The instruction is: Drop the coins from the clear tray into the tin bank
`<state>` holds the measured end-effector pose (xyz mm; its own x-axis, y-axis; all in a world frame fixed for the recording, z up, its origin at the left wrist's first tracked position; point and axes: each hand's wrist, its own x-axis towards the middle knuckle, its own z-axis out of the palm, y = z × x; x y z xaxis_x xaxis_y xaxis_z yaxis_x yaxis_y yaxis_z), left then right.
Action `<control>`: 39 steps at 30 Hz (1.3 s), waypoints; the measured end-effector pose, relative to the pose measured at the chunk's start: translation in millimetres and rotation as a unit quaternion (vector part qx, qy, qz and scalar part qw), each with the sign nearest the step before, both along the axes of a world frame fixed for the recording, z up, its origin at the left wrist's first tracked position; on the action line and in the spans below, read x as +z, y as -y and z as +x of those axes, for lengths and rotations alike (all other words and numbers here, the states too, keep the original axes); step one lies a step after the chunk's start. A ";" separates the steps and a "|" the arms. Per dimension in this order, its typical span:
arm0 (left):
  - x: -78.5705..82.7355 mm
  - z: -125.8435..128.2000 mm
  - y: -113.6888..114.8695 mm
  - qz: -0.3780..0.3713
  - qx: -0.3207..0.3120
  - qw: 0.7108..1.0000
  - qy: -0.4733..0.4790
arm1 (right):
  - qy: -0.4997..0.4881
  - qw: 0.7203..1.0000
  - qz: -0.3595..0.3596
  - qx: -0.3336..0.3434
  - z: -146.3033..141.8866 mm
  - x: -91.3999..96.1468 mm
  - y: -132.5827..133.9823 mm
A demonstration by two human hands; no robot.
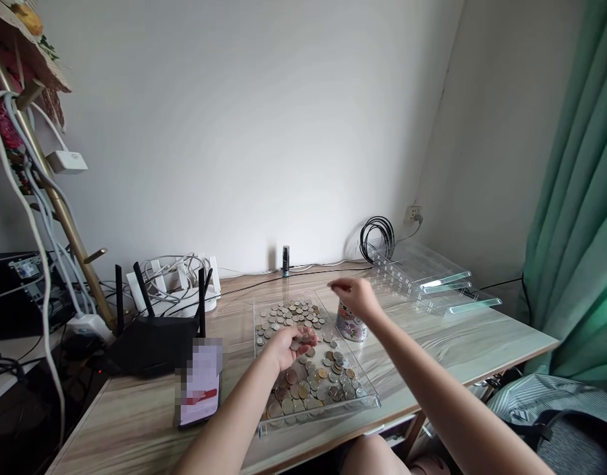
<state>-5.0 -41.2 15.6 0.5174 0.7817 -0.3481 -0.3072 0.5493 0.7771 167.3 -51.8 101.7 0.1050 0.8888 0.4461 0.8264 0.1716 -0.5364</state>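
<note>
On the desk, the clear tray lies lengthwise — toward the wall.

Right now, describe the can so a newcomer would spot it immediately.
On the table, find the clear tray holding coins. Just right of it, partly hidden by the right hand, stands the can. Its round, upright body and colourful printed side set it apart from the flat, transparent trays farther right.

Wood-grain desk, tray, tin, router, phone
</note>
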 end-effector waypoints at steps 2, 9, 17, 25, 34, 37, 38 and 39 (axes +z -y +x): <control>-1.3 -0.6 -0.5 0.014 0.010 1.000 -0.002 | 0.040 0.996 -0.025 -0.077 20.3 17.6 -7.1; 0.3 0.0 1.0 0.037 0.044 0.998 -0.028 | 0.186 0.944 -0.188 -0.196 51.1 29.0 -24.5; 2.4 1.3 0.5 0.028 0.079 0.997 -0.002 | 0.179 0.971 -0.045 -0.150 20.5 8.5 -8.4; -1.2 4.8 -3.9 0.008 0.116 0.993 -0.006 | 0.185 0.975 -0.093 0.079 -50.4 -56.6 17.8; -2.9 1.8 -5.7 -0.058 0.109 0.991 0.054 | 0.107 0.994 0.002 0.002 -24.5 -25.2 6.4; 1.0 1.0 -3.2 -0.074 0.123 0.988 0.047 | 0.116 0.985 -0.001 -0.128 9.2 3.1 -6.1; 2.6 1.0 -1.9 -0.071 0.126 0.988 0.043 | 0.129 0.979 -0.024 -0.159 19.7 9.9 -10.4; 3.9 1.1 -0.6 -0.066 0.126 0.989 0.039 | 0.142 0.972 -0.051 -0.182 28.7 14.7 -14.4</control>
